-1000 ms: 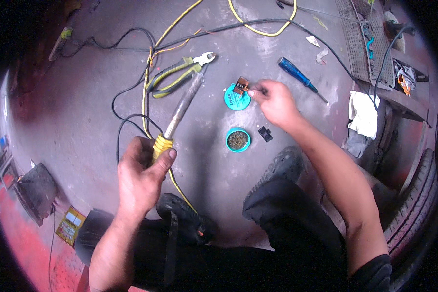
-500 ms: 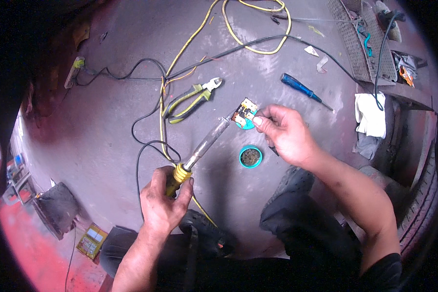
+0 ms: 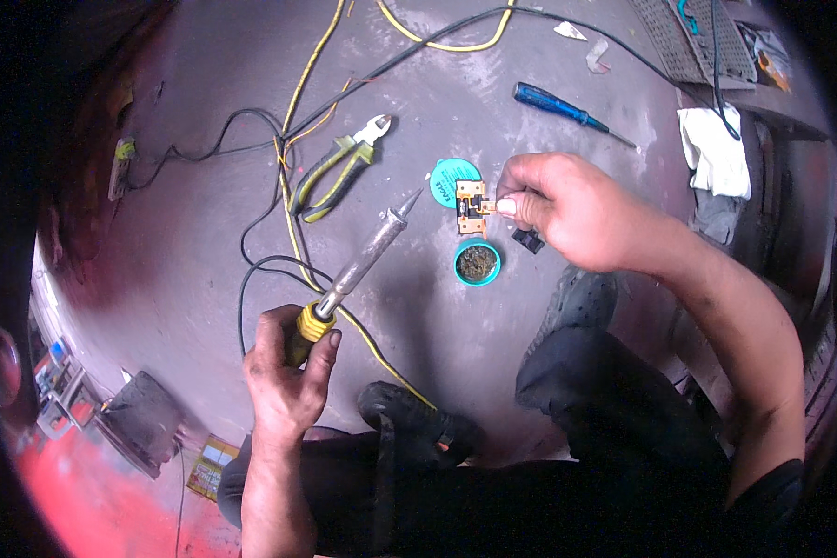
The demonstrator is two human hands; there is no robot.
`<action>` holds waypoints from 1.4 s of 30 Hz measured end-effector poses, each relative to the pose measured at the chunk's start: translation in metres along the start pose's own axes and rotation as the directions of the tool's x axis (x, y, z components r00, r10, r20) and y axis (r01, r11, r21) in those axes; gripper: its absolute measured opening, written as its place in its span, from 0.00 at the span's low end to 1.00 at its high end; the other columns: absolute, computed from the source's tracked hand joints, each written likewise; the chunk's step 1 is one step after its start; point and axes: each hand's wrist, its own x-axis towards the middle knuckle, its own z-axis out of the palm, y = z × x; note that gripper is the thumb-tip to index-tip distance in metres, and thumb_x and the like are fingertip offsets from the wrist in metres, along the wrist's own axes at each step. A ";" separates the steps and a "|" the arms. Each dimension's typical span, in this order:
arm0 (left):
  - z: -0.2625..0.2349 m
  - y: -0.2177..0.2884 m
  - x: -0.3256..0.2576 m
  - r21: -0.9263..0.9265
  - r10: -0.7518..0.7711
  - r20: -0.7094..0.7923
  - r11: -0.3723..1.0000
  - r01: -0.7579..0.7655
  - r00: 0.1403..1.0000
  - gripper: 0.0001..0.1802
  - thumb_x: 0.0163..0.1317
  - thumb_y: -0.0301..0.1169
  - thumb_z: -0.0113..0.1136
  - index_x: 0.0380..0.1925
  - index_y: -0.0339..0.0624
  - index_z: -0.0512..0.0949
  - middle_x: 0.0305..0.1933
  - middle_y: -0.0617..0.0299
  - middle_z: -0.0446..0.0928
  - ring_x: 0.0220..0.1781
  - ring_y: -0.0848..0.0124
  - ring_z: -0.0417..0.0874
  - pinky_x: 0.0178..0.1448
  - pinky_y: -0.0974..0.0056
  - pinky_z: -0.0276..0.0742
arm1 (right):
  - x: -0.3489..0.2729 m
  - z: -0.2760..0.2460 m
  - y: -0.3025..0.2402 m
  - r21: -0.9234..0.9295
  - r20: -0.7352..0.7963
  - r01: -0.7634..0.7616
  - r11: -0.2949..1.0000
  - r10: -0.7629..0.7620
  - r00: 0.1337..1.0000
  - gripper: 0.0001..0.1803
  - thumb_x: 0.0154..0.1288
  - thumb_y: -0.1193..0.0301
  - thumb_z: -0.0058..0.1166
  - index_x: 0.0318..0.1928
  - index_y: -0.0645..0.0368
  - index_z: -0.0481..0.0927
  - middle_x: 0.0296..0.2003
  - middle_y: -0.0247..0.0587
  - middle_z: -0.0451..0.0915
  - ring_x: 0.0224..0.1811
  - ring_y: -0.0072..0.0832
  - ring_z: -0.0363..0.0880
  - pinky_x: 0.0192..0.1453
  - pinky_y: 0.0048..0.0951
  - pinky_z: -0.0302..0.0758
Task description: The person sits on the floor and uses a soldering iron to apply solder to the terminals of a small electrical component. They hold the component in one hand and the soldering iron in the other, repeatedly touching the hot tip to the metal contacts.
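My left hand (image 3: 288,372) is closed round the yellow handle of a soldering iron (image 3: 363,260). The iron slants up to the right, and its pointed tip is apart from everything else. Between thumb and fingers, my right hand (image 3: 567,205) pinches the edge of a small circuit board (image 3: 471,209) with copper-coloured pads and dark parts. Just below the board in the picture is a small teal tub (image 3: 477,264) of dark brown, crumbly-looking stuff. A round teal lid (image 3: 451,179) shows partly behind the board. Close under my right hand is a small black piece (image 3: 528,240).
Green-handled cutting pliers (image 3: 344,167) lie left of the lid. A blue screwdriver (image 3: 567,110) lies beyond my right hand. Black and yellow cables (image 3: 298,139) cross the grey floor. At the right are a white cloth (image 3: 714,153) and a perforated metal piece (image 3: 697,42).
The iron's tip has come away from the board. My right hand has turned the board and brought it nearer the tub, uncovering more of the lid. The whole view has shifted.
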 end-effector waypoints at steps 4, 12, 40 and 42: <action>0.001 0.005 0.001 0.067 0.045 -0.024 0.997 -0.043 0.999 0.20 0.61 0.27 0.73 0.50 0.33 0.76 0.37 0.55 0.84 0.37 0.71 0.85 0.43 0.65 0.82 | -0.004 -0.001 0.000 -0.056 0.022 0.025 0.998 -0.024 0.999 0.12 0.74 0.69 0.57 0.42 0.68 0.80 0.31 0.55 0.81 0.36 0.48 0.82 0.43 0.44 0.75; 0.005 0.004 0.001 0.137 0.083 0.027 0.987 -0.086 0.996 0.19 0.58 0.25 0.73 0.48 0.32 0.81 0.35 0.55 0.85 0.38 0.71 0.88 0.44 0.65 0.86 | -0.006 0.001 -0.002 -0.018 0.045 -0.037 0.999 0.037 0.998 0.12 0.74 0.69 0.56 0.42 0.68 0.80 0.31 0.56 0.81 0.36 0.49 0.82 0.43 0.45 0.76; 0.007 0.013 -0.008 0.092 -0.062 -0.037 0.994 0.065 0.997 0.19 0.59 0.28 0.75 0.49 0.34 0.81 0.32 0.51 0.84 0.33 0.66 0.88 0.40 0.62 0.83 | -0.002 0.009 -0.024 0.091 0.089 -0.272 0.958 0.264 0.960 0.13 0.76 0.66 0.55 0.44 0.67 0.80 0.29 0.47 0.80 0.31 0.34 0.80 0.38 0.39 0.75; 0.008 0.022 -0.013 0.119 -0.080 -0.016 0.990 0.081 0.997 0.19 0.61 0.29 0.74 0.50 0.34 0.80 0.33 0.49 0.84 0.34 0.64 0.88 0.40 0.61 0.83 | -0.007 0.022 -0.018 0.268 0.015 -0.253 0.930 0.259 0.966 0.13 0.77 0.66 0.55 0.43 0.66 0.80 0.28 0.40 0.79 0.29 0.25 0.77 0.35 0.33 0.73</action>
